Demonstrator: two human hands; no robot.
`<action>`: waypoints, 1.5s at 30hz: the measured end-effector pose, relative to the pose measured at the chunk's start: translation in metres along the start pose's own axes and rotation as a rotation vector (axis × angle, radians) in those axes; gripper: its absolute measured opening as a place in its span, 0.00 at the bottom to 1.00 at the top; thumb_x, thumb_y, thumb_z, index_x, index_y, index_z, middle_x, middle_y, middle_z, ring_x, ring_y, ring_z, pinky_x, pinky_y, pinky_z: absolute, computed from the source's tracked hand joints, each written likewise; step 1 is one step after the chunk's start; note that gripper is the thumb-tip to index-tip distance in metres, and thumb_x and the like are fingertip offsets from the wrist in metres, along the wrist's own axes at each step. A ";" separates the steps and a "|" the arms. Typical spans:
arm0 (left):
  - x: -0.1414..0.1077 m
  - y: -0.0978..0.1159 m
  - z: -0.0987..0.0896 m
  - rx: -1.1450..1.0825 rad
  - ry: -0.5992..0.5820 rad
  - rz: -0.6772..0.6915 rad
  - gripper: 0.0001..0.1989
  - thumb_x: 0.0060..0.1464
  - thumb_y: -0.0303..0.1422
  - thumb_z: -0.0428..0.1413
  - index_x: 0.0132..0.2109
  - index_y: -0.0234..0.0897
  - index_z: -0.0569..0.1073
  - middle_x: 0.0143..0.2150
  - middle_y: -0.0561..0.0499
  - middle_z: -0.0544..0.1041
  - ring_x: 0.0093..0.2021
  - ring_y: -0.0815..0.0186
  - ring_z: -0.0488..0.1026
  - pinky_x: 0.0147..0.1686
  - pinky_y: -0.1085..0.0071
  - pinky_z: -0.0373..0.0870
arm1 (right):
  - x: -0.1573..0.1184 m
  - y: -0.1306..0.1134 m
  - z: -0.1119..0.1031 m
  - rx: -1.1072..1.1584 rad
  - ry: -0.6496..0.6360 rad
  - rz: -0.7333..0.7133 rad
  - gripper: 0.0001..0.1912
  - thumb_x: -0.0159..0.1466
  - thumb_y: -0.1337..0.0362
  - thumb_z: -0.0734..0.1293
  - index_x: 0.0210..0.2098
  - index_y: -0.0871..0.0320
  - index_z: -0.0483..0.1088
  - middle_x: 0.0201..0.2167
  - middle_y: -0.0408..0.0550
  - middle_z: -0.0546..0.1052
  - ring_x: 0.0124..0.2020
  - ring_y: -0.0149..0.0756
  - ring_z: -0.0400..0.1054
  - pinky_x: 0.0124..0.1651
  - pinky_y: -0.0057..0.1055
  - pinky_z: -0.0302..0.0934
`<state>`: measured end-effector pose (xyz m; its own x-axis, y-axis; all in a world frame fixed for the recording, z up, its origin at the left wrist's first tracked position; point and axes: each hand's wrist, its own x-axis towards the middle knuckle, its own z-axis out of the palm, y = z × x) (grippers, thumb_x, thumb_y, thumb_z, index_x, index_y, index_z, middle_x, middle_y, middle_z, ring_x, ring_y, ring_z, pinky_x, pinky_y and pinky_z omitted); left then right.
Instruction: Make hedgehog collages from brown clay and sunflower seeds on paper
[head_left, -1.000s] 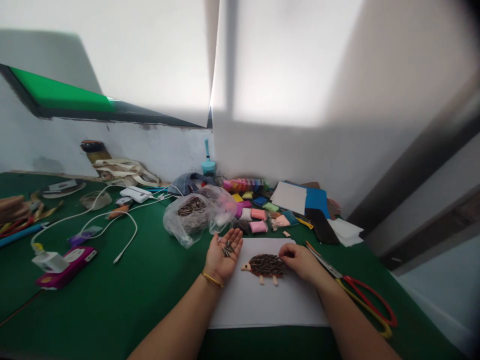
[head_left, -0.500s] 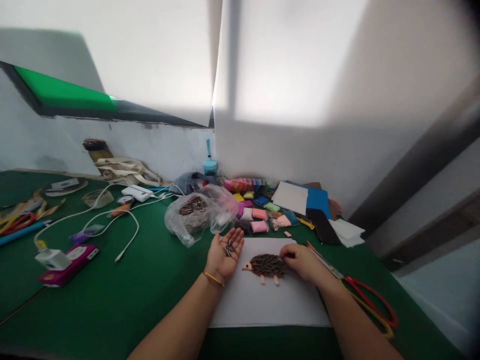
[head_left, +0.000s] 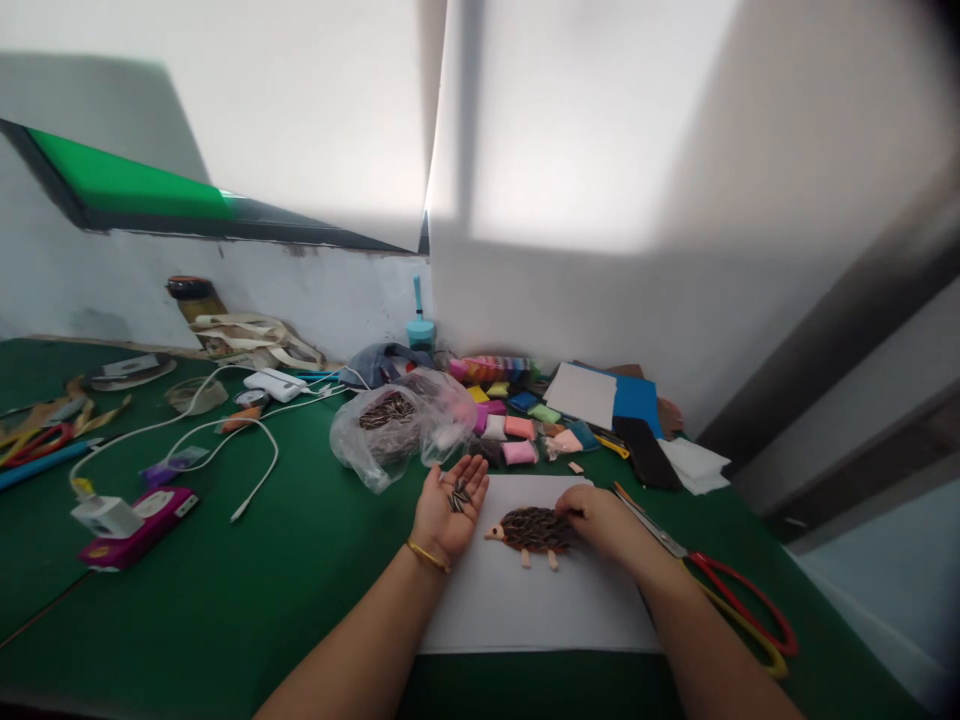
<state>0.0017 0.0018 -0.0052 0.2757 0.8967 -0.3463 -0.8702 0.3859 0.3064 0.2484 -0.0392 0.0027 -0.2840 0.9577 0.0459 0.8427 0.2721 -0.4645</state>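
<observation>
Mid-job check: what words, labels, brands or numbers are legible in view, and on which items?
None can be read.
Magenta block: pale patch on top; any print too small.
Flat disc: pale rectangle on it; any print too small.
Multicoloured packet: too blurred.
White sheet: no writing visible.

Bright backlight through white covering [head_left: 570,120] beyond far edge of worktop [head_left: 225,620]; worktop dimmer, near edge darkest. Wide-angle stretch at sides, right side smeary, top-right corner black.
</observation>
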 end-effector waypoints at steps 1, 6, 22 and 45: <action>0.000 0.000 0.000 0.000 -0.004 0.001 0.20 0.60 0.42 0.43 0.41 0.30 0.71 0.48 0.35 0.73 0.51 0.56 0.71 0.44 0.61 0.73 | -0.001 0.001 0.001 0.027 0.008 0.013 0.14 0.52 0.72 0.59 0.31 0.56 0.74 0.33 0.47 0.77 0.36 0.36 0.69 0.40 0.28 0.60; 0.000 0.000 -0.001 0.001 -0.010 0.003 0.19 0.60 0.42 0.43 0.41 0.30 0.71 0.47 0.36 0.73 0.51 0.56 0.71 0.44 0.61 0.73 | -0.007 0.009 0.007 0.250 0.089 0.134 0.13 0.55 0.67 0.61 0.38 0.56 0.72 0.35 0.47 0.77 0.35 0.37 0.70 0.39 0.30 0.62; 0.001 0.000 -0.002 0.006 -0.018 0.004 0.20 0.60 0.42 0.43 0.41 0.29 0.71 0.47 0.36 0.73 0.50 0.56 0.71 0.44 0.62 0.72 | 0.001 0.012 0.014 0.181 0.061 0.082 0.13 0.57 0.63 0.59 0.35 0.54 0.76 0.36 0.47 0.77 0.39 0.39 0.69 0.44 0.33 0.60; 0.001 -0.004 0.001 0.056 0.031 -0.003 0.21 0.61 0.43 0.41 0.41 0.30 0.70 0.45 0.36 0.74 0.47 0.58 0.73 0.42 0.63 0.73 | 0.002 0.006 0.019 0.207 0.089 0.044 0.14 0.59 0.62 0.58 0.34 0.55 0.76 0.34 0.48 0.77 0.39 0.39 0.68 0.44 0.33 0.59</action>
<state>0.0056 0.0009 -0.0061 0.2643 0.8888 -0.3744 -0.8449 0.4006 0.3546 0.2443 -0.0369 -0.0172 -0.1995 0.9752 0.0955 0.7389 0.2137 -0.6391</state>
